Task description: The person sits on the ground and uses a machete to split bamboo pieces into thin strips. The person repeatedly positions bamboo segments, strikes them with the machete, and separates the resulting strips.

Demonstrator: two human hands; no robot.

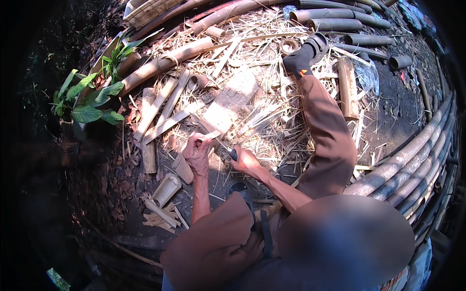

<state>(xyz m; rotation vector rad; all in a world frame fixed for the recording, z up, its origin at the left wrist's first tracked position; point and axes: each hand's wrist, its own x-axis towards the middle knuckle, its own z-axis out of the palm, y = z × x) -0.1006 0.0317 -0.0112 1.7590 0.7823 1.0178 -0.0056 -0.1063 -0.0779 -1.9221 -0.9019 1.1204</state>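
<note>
- The left hand (196, 153) is closed around a thin, pale strip of split bamboo (209, 137), held low over the ground in front of the seated person's knees.
- The right hand (246, 162) sits just beside it, gripped tight on the dark handle of a knife (227, 148); the narrow blade slants up and left to meet the strip near the left hand's fingers.
- The strip is short, flat and cream-coloured, its far end poking out above the left fist.
- Beneath and beyond both hands lies a thick litter of straw-coloured bamboo shavings (272, 121), dry and stringy, spread over dark soil.
- To the left, flat split bamboo slats (162, 109) lie fanned out, smooth-faced and tan, near a short hollow bamboo section (166, 190).
- Long round bamboo poles (412, 165), grey-brown and ringed at the nodes, run in a stack along the right edge.
- An outstretched leg in brown trousers (325, 131) ends in a black sock.
- A green broad-leaved plant (90, 99) stands at the left.
</note>
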